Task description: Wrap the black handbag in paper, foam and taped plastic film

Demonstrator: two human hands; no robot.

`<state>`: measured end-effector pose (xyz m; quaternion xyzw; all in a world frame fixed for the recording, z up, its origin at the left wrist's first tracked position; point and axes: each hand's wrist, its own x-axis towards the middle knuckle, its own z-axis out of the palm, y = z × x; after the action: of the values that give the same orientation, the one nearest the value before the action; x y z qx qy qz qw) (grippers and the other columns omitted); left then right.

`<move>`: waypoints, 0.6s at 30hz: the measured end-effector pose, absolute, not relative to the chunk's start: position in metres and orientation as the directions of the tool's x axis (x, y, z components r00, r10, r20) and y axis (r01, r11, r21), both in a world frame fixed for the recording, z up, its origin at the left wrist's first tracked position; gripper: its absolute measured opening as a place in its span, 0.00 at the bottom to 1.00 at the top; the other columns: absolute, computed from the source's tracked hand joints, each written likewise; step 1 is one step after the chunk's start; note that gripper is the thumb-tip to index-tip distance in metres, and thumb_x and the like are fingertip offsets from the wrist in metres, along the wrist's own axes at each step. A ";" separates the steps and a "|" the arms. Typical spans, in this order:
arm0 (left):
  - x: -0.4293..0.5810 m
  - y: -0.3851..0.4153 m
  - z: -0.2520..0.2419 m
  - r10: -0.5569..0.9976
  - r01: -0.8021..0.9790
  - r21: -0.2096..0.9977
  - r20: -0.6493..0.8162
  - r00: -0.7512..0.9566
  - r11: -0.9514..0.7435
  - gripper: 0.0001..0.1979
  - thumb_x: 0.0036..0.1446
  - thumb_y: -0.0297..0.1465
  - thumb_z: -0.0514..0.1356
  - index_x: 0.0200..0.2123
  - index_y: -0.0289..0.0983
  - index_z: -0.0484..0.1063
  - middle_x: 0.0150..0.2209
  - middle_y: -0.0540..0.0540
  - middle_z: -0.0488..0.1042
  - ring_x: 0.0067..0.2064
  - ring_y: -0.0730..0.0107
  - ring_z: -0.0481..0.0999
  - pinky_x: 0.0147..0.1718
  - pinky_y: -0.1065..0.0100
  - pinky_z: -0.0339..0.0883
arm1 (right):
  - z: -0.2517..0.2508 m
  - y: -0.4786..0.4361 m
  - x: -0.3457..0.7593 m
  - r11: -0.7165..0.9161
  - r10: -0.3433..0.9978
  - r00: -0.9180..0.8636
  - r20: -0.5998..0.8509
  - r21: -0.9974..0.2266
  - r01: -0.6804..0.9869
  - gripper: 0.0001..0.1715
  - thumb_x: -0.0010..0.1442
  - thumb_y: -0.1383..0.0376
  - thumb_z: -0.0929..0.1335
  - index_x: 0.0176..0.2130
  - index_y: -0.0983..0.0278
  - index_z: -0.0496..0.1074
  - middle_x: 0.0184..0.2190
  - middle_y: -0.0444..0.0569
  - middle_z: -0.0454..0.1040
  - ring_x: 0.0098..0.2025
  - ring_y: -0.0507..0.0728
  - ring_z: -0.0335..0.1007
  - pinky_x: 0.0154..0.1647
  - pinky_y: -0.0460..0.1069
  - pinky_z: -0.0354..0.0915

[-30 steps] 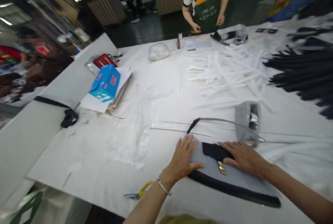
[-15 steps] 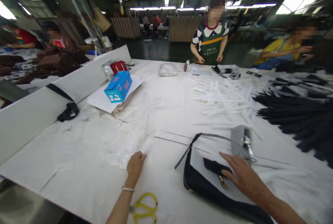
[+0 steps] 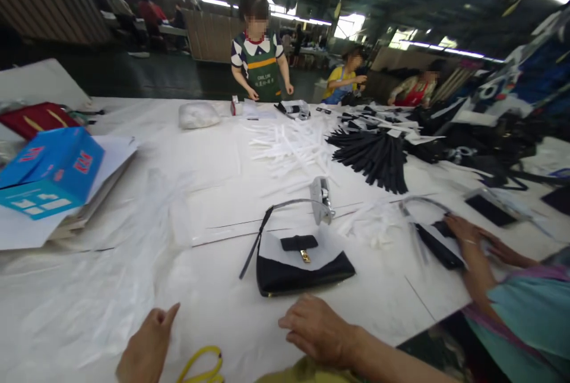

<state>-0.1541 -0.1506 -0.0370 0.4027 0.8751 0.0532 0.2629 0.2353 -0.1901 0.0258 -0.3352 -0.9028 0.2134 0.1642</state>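
Note:
A black-and-white handbag with a gold clasp lies flat on the white table, its grey strap looping away from me. My right hand rests palm down near the table's front edge, just below the bag and not touching it, fingers loosely bent and empty. My left hand sits at the lower left, curled with the thumb up and nothing in it. Yellow-handled scissors lie between my hands at the edge.
A blue box on papers is at the left. White strips and a fan of black strips lie mid-table. A co-worker's hands press another bag at the right. A person in a green apron stands at the far side.
Both my hands have pulled back off the handbag toward the table's front edge. My view has swung right, bringing the co-worker beside me into sight.

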 end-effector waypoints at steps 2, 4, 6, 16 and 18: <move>-0.147 -0.155 -0.018 0.704 0.587 0.393 -0.460 -0.541 0.708 0.16 0.52 0.47 0.54 0.23 0.42 0.66 0.16 0.50 0.66 0.25 0.55 0.72 0.30 0.59 0.65 | 0.018 -0.196 0.229 0.592 0.732 -0.670 0.120 -0.600 0.539 0.12 0.65 0.63 0.62 0.43 0.62 0.73 0.33 0.50 0.78 0.34 0.56 0.72 0.39 0.51 0.61; -0.133 -0.159 -0.001 0.730 0.463 0.572 -0.443 -0.521 0.677 0.16 0.51 0.46 0.53 0.24 0.41 0.67 0.17 0.50 0.67 0.25 0.59 0.71 0.28 0.63 0.65 | 0.013 -0.195 0.216 0.372 0.825 -0.566 0.000 -0.753 0.543 0.13 0.64 0.62 0.63 0.35 0.63 0.75 0.30 0.49 0.78 0.33 0.55 0.72 0.37 0.49 0.62; -0.114 -0.164 0.009 0.743 0.274 0.738 -0.430 -0.513 0.617 0.18 0.49 0.48 0.55 0.30 0.39 0.70 0.21 0.50 0.71 0.25 0.64 0.71 0.25 0.66 0.64 | 0.011 -0.187 0.196 0.001 0.870 -0.430 -0.241 -0.871 0.491 0.16 0.62 0.59 0.64 0.29 0.65 0.74 0.27 0.50 0.77 0.30 0.55 0.72 0.33 0.48 0.62; -0.009 -0.219 0.000 0.860 -0.189 0.847 -0.510 -0.021 0.498 0.25 0.43 0.47 0.66 0.39 0.35 0.74 0.30 0.44 0.79 0.31 0.61 0.77 0.33 0.64 0.71 | 0.029 -0.144 0.113 -0.784 0.571 -0.576 -0.585 -0.596 -0.172 0.34 0.41 0.41 0.76 0.32 0.67 0.69 0.26 0.47 0.74 0.26 0.52 0.69 0.31 0.49 0.64; 0.000 -0.228 -0.011 0.879 0.030 0.884 -0.468 0.093 0.467 0.20 0.46 0.46 0.63 0.35 0.36 0.75 0.27 0.45 0.78 0.31 0.61 0.76 0.32 0.65 0.70 | 0.040 -0.132 0.114 -0.818 0.550 -0.593 -0.587 -0.522 -0.243 0.35 0.36 0.47 0.79 0.34 0.68 0.70 0.29 0.50 0.76 0.28 0.55 0.73 0.33 0.52 0.66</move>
<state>0.0003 -0.2276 -0.0107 0.3902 0.5826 0.3378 0.6279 0.1137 -0.1320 0.0403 -0.3891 -0.1978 0.8704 0.2278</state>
